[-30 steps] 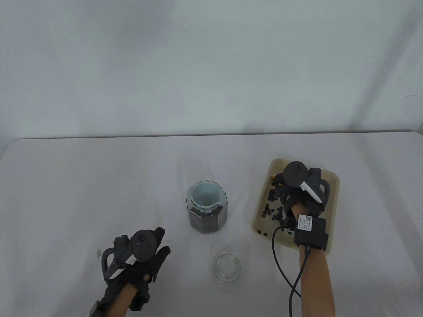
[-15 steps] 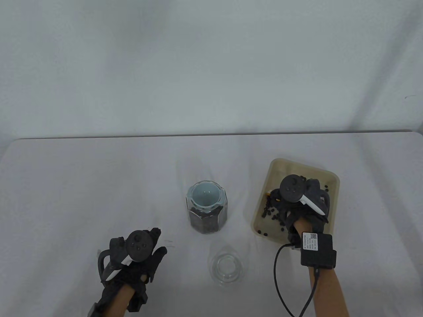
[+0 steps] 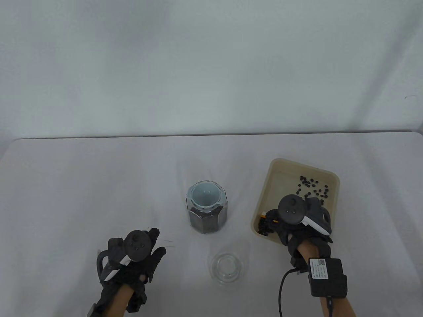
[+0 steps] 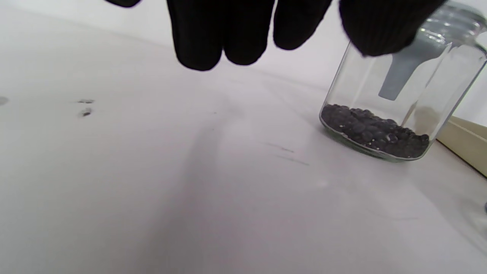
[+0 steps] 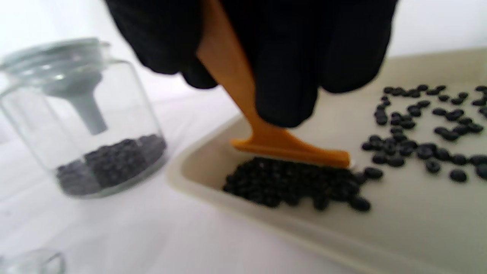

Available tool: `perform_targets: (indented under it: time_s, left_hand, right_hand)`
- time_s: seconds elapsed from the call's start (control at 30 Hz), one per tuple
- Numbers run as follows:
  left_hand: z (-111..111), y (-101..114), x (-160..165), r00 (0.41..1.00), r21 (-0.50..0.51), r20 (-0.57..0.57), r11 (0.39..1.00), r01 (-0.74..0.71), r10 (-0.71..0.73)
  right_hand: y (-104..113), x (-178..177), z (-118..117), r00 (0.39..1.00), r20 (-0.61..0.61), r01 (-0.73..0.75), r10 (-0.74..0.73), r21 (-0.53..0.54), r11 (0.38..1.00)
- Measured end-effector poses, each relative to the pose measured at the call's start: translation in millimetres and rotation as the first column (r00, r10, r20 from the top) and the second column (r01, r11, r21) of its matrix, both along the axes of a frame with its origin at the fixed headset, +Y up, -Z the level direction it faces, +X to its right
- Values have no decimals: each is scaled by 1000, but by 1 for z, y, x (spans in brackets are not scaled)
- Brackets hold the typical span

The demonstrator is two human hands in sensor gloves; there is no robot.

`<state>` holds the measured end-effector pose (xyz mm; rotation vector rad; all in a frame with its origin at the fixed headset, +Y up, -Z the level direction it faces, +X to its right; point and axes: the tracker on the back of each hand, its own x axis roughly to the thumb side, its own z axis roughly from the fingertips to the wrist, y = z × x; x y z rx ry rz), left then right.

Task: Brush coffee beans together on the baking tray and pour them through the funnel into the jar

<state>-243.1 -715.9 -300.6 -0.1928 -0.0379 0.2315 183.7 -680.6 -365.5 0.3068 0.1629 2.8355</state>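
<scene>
One baking tray (image 3: 333, 176), one jar (image 3: 207, 211) with one funnel (image 3: 205, 196), and one glass lid (image 3: 227, 267) are being recorded. Two bean groups (image 5: 293, 186) are lying in the tray, at its 1 and 7 o'clock corners. The brush (image 5: 266, 140) bristles are being hidden. The right hand (image 3: 302, 224) is clamped on the brush handle; the left hand (image 3: 132, 261) is resting open, fingers relaxed, holding nothing.
</scene>
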Motion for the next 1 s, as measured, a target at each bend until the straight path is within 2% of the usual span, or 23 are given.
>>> perform_targets:
  time_s: [0.4, 0.57, 0.67, 0.9, 1.0]
  left_hand:
    - [1, 0, 1, 1000, 20, 13, 1000, -5, 5]
    - [1, 1, 2, 1000, 48, 10, 999, -9, 8]
    - [1, 1, 2, 1000, 55, 10, 998, -14, 13]
    - [1, 0, 4, 1000, 54, 27, 998, -8, 6]
    - [1, -1, 3, 1000, 50, 24, 999, -9, 7]
  right_hand:
    - [11, -1, 22, 999, -42, 20, -23, -65, 998]
    - [21, 4, 23, 999, -20, 48, -48, 8, 999]
    - [30, 12, 22, 997, 2, 72, -72, 91, 993]
    - [47, 45, 7, 988, 138, 27, -69, 286, 958]
    - [44, 59, -4, 977, 203, 1, -68, 316, 949]
